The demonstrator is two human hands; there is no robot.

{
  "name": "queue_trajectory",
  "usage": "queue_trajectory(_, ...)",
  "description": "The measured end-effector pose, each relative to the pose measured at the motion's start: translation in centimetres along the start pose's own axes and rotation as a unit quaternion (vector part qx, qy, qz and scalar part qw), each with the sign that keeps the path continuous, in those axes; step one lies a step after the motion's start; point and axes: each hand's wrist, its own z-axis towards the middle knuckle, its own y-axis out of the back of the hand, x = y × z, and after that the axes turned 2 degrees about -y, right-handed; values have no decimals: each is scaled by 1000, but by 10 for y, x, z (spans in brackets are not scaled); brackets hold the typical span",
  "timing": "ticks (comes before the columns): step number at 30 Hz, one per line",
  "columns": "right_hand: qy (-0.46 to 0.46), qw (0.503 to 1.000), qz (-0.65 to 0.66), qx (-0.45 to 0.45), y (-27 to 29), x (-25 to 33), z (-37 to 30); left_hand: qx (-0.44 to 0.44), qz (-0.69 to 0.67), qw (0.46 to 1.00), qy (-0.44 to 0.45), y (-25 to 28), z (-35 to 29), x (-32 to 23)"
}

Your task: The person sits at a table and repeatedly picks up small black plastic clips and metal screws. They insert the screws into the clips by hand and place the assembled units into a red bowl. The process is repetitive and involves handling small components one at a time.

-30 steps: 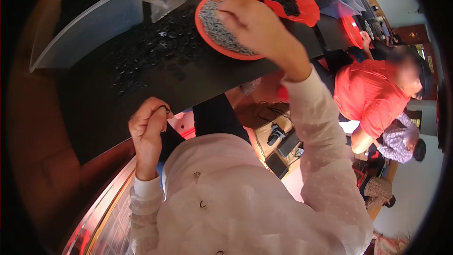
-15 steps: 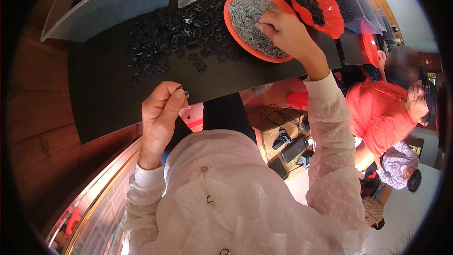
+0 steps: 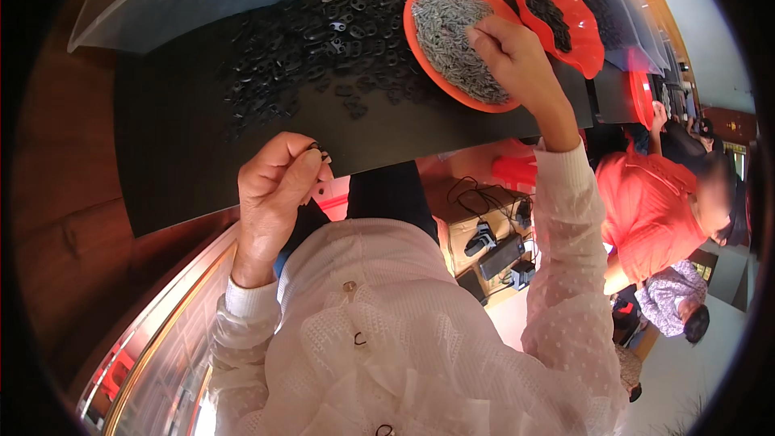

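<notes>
Your left hand [image 3: 273, 186] pinches a small black plastic piece [image 3: 316, 148]; black oval plastic links [image 3: 355, 26] lie beyond. A round orange plate [image 3: 499, 8] holds slim grey pins [image 3: 446, 31]; whether your right hand [image 3: 521, 56], over them, grips any, I can't tell. Pin picking seems underway, calling next for a precise pinch.

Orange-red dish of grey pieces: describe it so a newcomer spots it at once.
Find the black tabletop, then the bare right hand above its right part. Under that hand sits the round orange-red dish. Its smooth rim and grey pieces distinguish it from the wavy-rimmed red bowl beside it.
</notes>
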Motion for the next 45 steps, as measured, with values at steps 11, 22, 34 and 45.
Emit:
queue_trajectory(11,156,943,231,183,-60,101,1,5,-30,999,34,6,12,2)
queue_trajectory(22,123,933,223,253,-64,112,10,21,-21,999,30,10,10,3)
queue_trajectory(34,170,943,176,228,-72,119,5,-11,-42,998,46,8,8,4)
queue_trajectory(45,91,930,242,261,-69,120,-3,-11,-38,998,39,8,5,2)
